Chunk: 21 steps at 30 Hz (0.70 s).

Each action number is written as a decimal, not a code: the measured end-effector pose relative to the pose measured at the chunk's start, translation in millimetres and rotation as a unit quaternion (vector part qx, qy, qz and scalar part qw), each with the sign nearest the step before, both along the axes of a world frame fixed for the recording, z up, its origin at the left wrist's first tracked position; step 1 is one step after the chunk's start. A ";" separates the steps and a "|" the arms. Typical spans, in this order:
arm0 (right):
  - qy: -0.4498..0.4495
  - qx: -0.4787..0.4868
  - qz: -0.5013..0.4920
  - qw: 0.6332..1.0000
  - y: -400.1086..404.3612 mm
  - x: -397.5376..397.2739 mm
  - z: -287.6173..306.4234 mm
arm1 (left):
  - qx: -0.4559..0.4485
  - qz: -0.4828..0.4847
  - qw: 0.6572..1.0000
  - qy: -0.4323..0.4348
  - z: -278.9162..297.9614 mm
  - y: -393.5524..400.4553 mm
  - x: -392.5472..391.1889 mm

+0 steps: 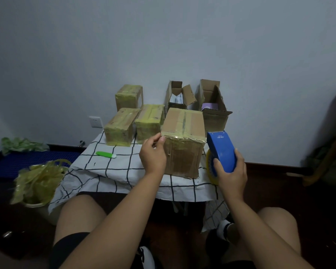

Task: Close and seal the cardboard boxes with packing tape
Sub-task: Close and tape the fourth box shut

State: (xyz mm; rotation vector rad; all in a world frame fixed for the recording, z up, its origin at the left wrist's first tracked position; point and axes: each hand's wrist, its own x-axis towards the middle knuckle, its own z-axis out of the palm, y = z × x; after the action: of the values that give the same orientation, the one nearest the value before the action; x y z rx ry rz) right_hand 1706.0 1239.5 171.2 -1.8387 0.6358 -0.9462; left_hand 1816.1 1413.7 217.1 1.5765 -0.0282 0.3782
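Observation:
A closed cardboard box (183,133) stands at the table's front, with tape along its top seam and across its front upper edge. My left hand (153,155) rests against the box's left front corner, thumb and fingers pinched at the tape's end there. My right hand (230,171) grips a blue tape dispenser (221,150) just right of the box; its yellowish tape roll (209,167) shows below. Three boxes wrapped in yellowish tape (122,126) (149,121) (128,97) stand at the back left. Two open boxes (177,96) (213,105) stand at the back right.
The table wears a white cloth with black grid lines (113,171). A green and white cutter (105,154) lies on it at the left. A bin of crumpled used tape (38,183) stands on the floor at the left. My knees are under the table's front edge.

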 end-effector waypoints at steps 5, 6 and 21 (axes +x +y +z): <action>0.002 -0.001 -0.002 1.000 -0.6 0.4 0.6 | 0.054 0.009 0.998 -0.027 1.4 0.6 0.3; 0.003 -0.001 -0.002 1.000 -0.5 0.4 1.1 | 0.069 0.013 0.997 -0.032 2.6 1.7 0.1; 0.002 0.008 0.001 1.000 1.1 -2.9 2.7 | 0.364 -0.104 0.900 -0.216 17.2 21.4 26.2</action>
State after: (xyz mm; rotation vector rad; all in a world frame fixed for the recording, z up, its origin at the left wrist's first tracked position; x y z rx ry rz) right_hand 1703.1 1240.6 173.9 -1.8273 0.6419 -0.9330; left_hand 1842.3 1435.0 234.3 2.1659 -0.7540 0.5836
